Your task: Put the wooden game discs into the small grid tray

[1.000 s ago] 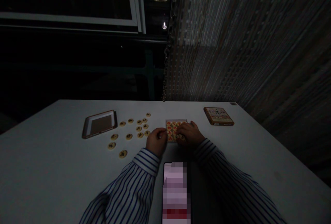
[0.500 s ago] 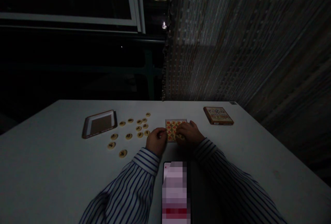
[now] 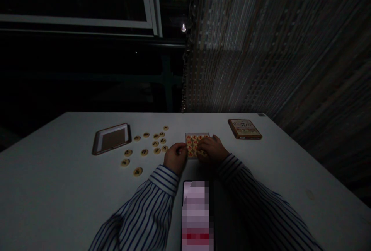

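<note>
A small square tray (image 3: 194, 137) packed with round pale game discs bearing red marks lies on the white table (image 3: 58, 189). My left hand (image 3: 174, 158) rests curled at the tray's left edge, fingertips pinched against it. My right hand (image 3: 213, 149) lies over the tray's right part with fingers bent down onto the discs. What the fingertips hold is hidden. Several loose discs (image 3: 145, 152) with dark marks are scattered left of the tray.
An empty box half (image 3: 111, 139) lies at the left, and a printed box lid (image 3: 244, 128) at the right. A lit phone (image 3: 197, 216) lies near the front edge between my striped sleeves. A curtain and a dark window stand behind the table.
</note>
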A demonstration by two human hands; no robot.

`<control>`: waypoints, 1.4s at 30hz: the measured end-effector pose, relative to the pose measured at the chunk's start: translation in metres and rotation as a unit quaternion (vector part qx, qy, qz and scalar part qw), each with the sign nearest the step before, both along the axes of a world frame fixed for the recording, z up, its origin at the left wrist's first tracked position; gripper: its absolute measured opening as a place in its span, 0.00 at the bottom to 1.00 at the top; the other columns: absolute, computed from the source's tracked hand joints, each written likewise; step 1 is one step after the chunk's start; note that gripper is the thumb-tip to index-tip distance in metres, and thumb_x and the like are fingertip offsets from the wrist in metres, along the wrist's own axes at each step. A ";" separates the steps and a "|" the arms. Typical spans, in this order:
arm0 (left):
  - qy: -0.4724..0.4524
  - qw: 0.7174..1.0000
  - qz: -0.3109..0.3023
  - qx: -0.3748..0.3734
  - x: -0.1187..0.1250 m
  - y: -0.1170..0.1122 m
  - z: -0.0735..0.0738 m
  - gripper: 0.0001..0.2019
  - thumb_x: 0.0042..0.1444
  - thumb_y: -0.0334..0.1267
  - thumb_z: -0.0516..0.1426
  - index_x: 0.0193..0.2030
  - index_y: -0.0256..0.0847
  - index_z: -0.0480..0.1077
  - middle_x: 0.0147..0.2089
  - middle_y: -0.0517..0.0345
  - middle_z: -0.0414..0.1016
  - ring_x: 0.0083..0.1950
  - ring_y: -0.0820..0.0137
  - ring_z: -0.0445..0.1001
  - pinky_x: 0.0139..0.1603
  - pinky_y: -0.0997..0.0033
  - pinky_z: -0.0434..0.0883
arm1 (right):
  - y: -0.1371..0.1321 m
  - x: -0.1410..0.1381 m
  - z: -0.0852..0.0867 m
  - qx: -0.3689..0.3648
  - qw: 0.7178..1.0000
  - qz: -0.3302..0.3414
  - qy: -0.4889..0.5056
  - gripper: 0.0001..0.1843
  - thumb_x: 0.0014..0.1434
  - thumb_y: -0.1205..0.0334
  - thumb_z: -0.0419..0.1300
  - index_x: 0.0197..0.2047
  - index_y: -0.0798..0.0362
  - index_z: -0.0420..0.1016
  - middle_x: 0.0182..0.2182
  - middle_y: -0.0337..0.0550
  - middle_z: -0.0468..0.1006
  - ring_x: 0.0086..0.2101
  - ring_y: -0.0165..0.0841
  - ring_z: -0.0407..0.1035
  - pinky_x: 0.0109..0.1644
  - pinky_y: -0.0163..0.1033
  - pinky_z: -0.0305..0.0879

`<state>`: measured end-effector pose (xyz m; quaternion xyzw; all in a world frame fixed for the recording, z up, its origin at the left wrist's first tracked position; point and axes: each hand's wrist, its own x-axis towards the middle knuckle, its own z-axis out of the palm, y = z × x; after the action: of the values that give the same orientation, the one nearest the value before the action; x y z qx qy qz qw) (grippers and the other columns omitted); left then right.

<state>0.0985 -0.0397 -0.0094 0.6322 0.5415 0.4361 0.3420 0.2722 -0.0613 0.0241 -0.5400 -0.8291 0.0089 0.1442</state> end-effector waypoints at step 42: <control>-0.004 1.000 -0.006 -0.005 0.000 -0.002 0.003 0.11 0.46 0.39 0.54 0.35 0.35 0.72 0.31 0.53 0.75 0.33 0.69 0.72 0.35 0.69 0.69 | 0.000 0.009 0.006 -0.018 0.999 -0.012 -0.028 0.13 0.44 0.58 0.58 0.36 0.51 0.70 0.40 0.45 0.71 0.46 0.39 0.60 0.54 0.56 0.38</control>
<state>0.0987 -0.0421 -0.0067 0.6323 0.5383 0.4336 0.3498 0.2815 -0.0617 0.0301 -0.5527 -0.8259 0.0075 0.1113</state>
